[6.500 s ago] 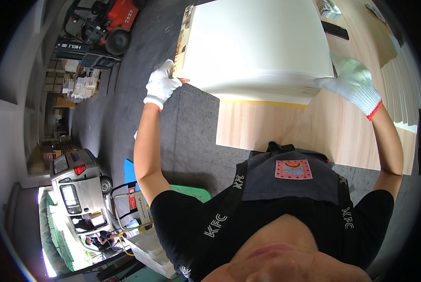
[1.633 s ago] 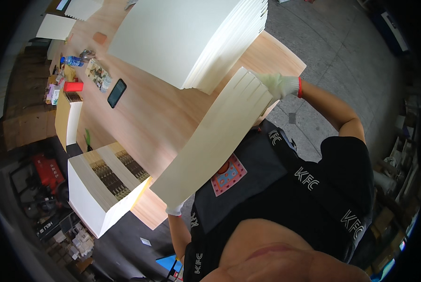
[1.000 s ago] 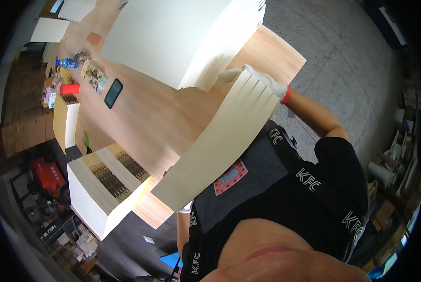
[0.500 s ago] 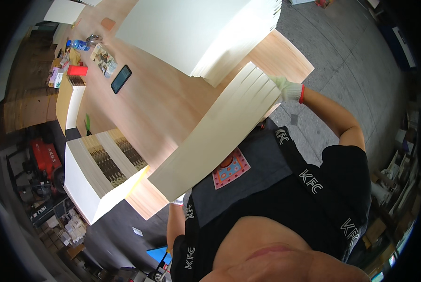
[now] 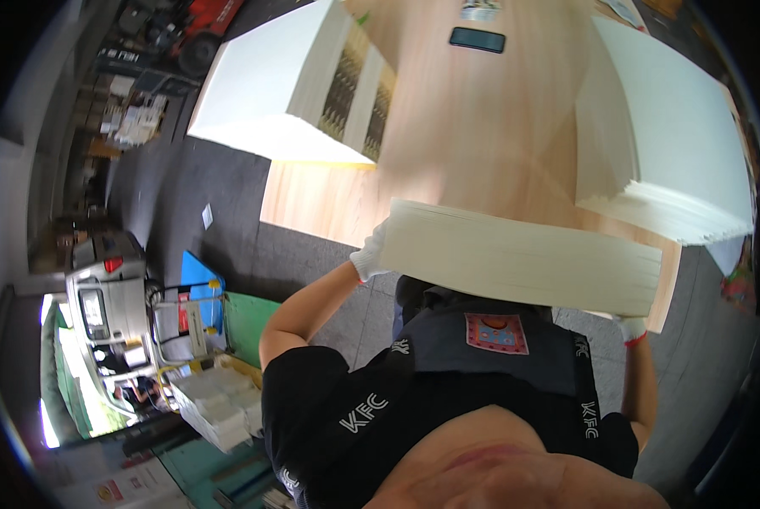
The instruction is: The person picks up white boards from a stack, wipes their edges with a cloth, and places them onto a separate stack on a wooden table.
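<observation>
A thick stack of cream paper sheets [image 5: 524,254] is held between my two hands in front of my apron, lying nearly level from left to right along the table's near edge. My left hand [image 5: 370,256], in a white knitted glove, grips its left end. At the lower right corner, my right hand [image 5: 631,327], gloved in white with a red cuff, holds the other end; the stack partly hides its fingers. Beyond the stack stretches the light wooden table [image 5: 473,127].
A tall block of white sheets [image 5: 660,127] stands at the table's right. On the left sits another pile [image 5: 265,93] with dark-patterned edges. A phone [image 5: 477,40] lies at the far middle. Left on the floor are a trolley with paper [image 5: 219,399] and a blue panel [image 5: 200,284].
My view and body have turned toward the left. The paper stack, slanted up to the right before, now lies almost level, still between both hands. My left hand shows more fully.
</observation>
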Available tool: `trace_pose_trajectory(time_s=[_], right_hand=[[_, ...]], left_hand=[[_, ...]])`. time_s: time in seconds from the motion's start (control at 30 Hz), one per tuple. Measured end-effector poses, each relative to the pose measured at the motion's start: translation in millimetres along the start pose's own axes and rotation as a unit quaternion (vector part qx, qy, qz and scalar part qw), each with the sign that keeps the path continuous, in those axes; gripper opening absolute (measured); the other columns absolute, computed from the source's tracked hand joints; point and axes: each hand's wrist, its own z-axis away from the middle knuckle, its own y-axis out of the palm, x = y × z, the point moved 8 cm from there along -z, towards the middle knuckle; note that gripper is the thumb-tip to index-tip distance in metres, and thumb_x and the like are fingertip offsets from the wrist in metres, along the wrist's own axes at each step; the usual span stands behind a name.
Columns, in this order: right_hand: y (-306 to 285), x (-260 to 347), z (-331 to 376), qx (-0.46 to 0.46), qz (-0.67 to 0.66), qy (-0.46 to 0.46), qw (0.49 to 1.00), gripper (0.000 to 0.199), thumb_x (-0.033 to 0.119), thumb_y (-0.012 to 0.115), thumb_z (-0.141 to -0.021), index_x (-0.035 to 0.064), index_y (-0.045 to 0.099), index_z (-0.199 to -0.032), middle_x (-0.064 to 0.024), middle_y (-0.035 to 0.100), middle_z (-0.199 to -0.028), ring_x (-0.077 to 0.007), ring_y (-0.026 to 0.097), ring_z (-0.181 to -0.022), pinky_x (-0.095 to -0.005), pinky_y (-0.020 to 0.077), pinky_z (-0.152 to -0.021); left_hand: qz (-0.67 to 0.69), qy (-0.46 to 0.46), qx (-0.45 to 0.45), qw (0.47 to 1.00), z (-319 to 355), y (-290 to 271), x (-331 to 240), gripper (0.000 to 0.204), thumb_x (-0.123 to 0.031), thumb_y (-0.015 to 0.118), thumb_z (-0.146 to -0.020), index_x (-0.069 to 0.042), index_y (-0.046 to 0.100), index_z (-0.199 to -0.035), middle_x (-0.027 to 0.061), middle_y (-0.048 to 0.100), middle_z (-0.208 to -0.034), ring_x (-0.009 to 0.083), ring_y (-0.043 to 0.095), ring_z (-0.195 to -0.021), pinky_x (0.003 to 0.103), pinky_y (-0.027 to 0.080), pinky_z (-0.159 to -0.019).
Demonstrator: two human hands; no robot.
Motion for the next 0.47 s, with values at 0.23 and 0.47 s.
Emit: trace_pose_trajectory(time_s=[0.23,0.47], right_hand=[[1,18,-22,-0.034,0.055,-0.109,0.992,0.045,0.017,0.058,-0.090,0.0064,0.050,-0.134,-0.0094,0.057,-0.133,-0.0235,0.058,-0.116,-0.0396,0.0496,-0.100],[-75,83,-145,-0.102,-0.438,-0.105,0.887,0.045,0.022,0.054,-0.097,-0.0007,0.047,-0.136,-0.0182,0.059,-0.128,-0.0274,0.062,-0.115,-0.0400,0.0523,-0.098]], left_hand=[[0.110,-0.046,-0.058,0.991,71,-102,-24,0.087,-0.029,0.089,-0.071,-0.004,0.044,-0.143,0.0121,0.055,-0.138,0.0291,0.055,-0.125,0.045,0.044,-0.109],[0.127,-0.169,-0.182,0.960,116,-313,-63,0.074,-0.034,0.077,-0.084,-0.004,0.045,-0.143,0.0140,0.053,-0.140,0.0258,0.048,-0.132,0.042,0.036,-0.113]])
